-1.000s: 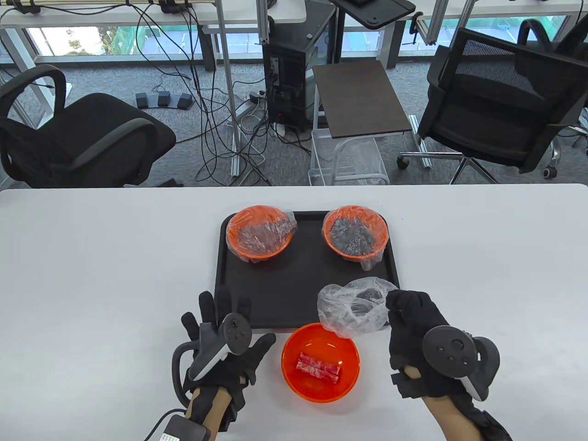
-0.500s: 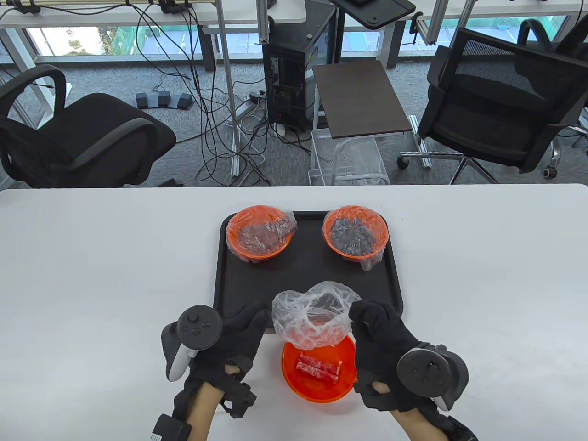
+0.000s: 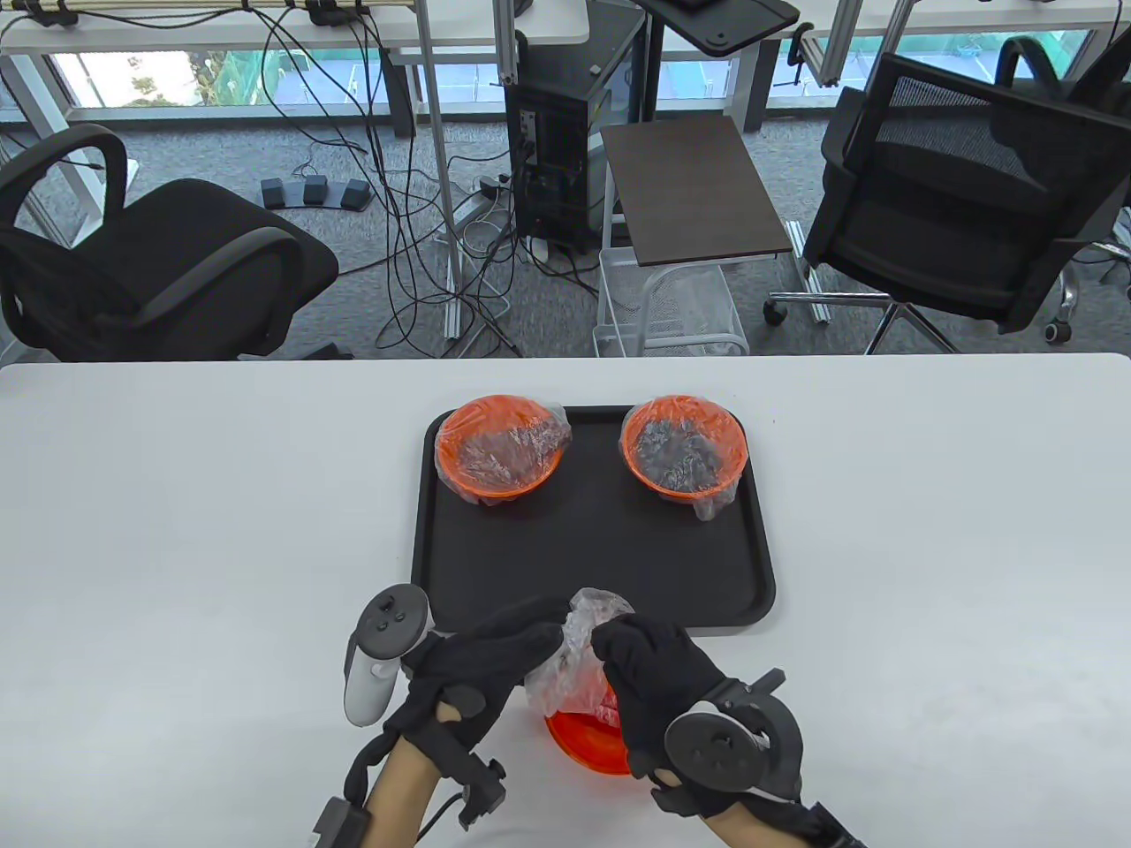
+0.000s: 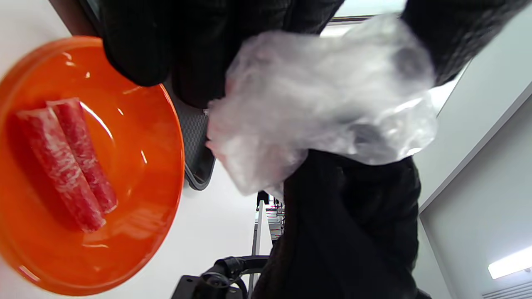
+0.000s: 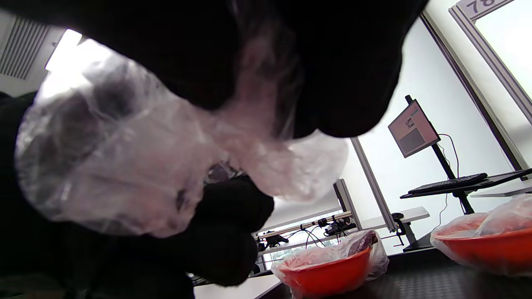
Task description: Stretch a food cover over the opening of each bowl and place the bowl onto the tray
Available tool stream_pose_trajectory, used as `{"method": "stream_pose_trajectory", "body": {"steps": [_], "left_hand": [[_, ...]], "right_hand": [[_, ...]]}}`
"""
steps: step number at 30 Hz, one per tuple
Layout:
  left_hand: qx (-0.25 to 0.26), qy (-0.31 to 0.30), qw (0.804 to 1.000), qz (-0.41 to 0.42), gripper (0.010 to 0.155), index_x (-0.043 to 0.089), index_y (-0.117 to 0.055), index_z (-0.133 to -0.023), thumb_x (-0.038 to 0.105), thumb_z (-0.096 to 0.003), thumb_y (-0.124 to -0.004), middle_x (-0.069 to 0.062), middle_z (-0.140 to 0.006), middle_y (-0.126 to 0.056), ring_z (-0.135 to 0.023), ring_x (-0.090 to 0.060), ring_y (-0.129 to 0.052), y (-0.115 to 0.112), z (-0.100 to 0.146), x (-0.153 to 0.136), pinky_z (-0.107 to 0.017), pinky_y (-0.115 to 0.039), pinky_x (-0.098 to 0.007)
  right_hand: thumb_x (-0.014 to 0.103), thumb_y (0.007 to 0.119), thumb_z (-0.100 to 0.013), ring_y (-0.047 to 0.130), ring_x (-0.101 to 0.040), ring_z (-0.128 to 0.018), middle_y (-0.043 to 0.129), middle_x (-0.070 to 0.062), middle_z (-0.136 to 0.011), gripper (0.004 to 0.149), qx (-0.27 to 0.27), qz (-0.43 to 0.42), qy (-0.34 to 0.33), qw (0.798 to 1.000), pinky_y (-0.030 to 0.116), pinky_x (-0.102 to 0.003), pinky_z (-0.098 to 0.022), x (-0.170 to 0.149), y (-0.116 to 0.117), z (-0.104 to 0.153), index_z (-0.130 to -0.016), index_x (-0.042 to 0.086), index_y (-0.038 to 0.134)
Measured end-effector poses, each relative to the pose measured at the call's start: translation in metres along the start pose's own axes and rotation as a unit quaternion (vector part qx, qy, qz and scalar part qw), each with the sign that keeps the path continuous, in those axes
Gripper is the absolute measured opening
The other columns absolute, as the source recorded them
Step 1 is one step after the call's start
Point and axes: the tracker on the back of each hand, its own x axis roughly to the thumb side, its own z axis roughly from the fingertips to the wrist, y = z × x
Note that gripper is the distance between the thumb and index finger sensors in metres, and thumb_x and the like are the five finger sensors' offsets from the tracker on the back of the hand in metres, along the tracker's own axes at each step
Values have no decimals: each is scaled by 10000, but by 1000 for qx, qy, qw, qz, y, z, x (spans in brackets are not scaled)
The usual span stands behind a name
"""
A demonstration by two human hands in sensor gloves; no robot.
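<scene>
A crumpled clear plastic food cover (image 3: 576,652) hangs between both gloved hands, just above an uncovered orange bowl (image 3: 588,742) near the table's front edge. My left hand (image 3: 495,658) grips the cover's left side and my right hand (image 3: 649,676) grips its right side. In the left wrist view the cover (image 4: 328,104) is bunched beside the bowl (image 4: 137,232), which holds two red meat rolls (image 4: 68,160). The right wrist view shows the cover (image 5: 137,166) pinched in my right hand's fingers. Most of the bowl is hidden under the hands in the table view.
A black tray (image 3: 592,565) lies just beyond the hands. Two orange bowls wrapped in plastic covers stand at its far end, one at left (image 3: 502,448), one at right (image 3: 684,446). White table surface spreads to both sides.
Both hands came together toward the near bowl. The right hand carried the cover left and down, the left hand turned and took hold of it, and the cover is now bunched smaller.
</scene>
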Motion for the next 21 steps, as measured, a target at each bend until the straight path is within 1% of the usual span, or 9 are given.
{"method": "stream_pose_trajectory", "body": {"steps": [3, 5, 7, 8, 11, 12, 14, 18, 21], "left_hand": [[3, 2, 1000, 30, 695, 170, -726, -1042, 582, -506, -884, -95, -1016, -934, -902, -350, -1016, -2, 0, 1, -650, -868, -516], [17, 1, 999, 50, 598, 178, -780, -1007, 485, -511, -908, -84, -965, -985, -845, -332, -1068, -3, 1, 1, -615, -907, -495], [48, 9, 998, 51, 524, 191, -823, -978, 408, -511, -922, -75, -921, -1025, -799, -316, -1104, -1, 3, 0, -584, -937, -475], [54, 7, 997, 47, 501, 200, -846, -961, 388, -504, -931, -66, -899, -1044, -769, -305, -1126, -1, 3, 0, -565, -954, -462], [77, 6, 995, 58, 440, 222, -905, -912, 348, -493, -944, -48, -823, -1103, -687, -285, -1173, 3, 4, -3, -516, -990, -432], [79, 5, 995, 64, 430, 223, -912, -905, 340, -492, -943, -49, -815, -1106, -673, -286, -1177, 4, 5, -4, -509, -992, -430], [86, 0, 994, 68, 423, 226, -922, -896, 329, -486, -942, -47, -802, -1113, -653, -289, -1182, 6, 6, -4, -503, -995, -430], [93, -19, 992, 83, 423, 234, -926, -891, 327, -478, -937, -39, -790, -1117, -642, -285, -1183, 12, 10, -3, -500, -994, -431], [92, -34, 991, 87, 421, 239, -926, -888, 328, -477, -933, -37, -778, -1124, -640, -285, -1180, 14, 12, -1, -503, -992, -430]], "right_hand": [[236, 898, -434, 1006, -285, -647, 878, -98, -835, 435, 8, -3, -7, 1000, 909, -419, -469, 3, 5, 1, -860, 196, 822], [240, 902, -436, 1009, -293, -657, 882, -99, -842, 435, 15, -9, -7, 1000, 912, -419, -474, 2, 7, 1, -862, 195, 829], [276, 908, -439, 1001, -308, -685, 874, -104, -866, 456, 26, -31, -1, 999, 908, -427, -491, -3, 9, 2, -879, 191, 827], [306, 911, -442, 989, -324, -703, 866, -113, -881, 477, 29, -40, 3, 999, 899, -439, -504, -4, 9, 3, -895, 183, 821], [412, 901, -450, 962, -353, -743, 844, -124, -918, 541, 42, -77, 20, 996, 879, -458, -527, -13, 9, 5, -927, 173, 807], [449, 882, -458, 945, -366, -762, 828, -133, -936, 568, 46, -92, 29, 994, 866, -468, -538, -17, 8, 6, -945, 168, 792], [503, 831, -479, 915, -394, -785, 792, -159, -965, 624, 35, -126, 44, 990, 847, -486, -545, -25, 5, 8, -985, 147, 750], [537, 770, -503, 861, -456, -811, 735, -206, -1003, 673, -1, -215, 99, 972, 811, -527, -553, -47, -5, 10, -1022, 114, 705], [525, 749, -514, 864, -472, -803, 733, -225, -1002, 675, -22, -262, 141, 954, 812, -534, -547, -60, -10, 12, -1031, 96, 689]]}}
